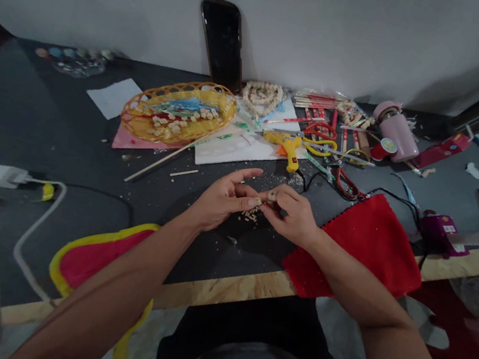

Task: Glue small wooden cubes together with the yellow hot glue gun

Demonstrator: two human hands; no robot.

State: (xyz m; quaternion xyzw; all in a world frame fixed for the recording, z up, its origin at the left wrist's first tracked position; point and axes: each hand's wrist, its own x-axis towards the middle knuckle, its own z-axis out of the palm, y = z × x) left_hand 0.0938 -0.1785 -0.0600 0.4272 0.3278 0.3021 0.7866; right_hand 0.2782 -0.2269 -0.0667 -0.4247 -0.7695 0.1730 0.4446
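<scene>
My left hand (226, 198) and my right hand (290, 213) meet above the dark table. Between the thumb and fingertips of my left hand is a small pale piece (255, 201), too small to make out well. The fingertips of my right hand are pinched together beside it, and what they hold, if anything, is hidden. Just below the hands lies a little pile of pale bits (250, 215). A yellow glue gun (290, 149) rests beyond my right hand.
Behind stand a yellow basket (175, 130) with pale pieces, a leaning phone (223, 42) and a pink bottle (399, 136). Red cloth (368, 238) lies under my right forearm, a yellow-edged pink cloth (101, 255) by the left. A white cable (33, 235) crosses the left side.
</scene>
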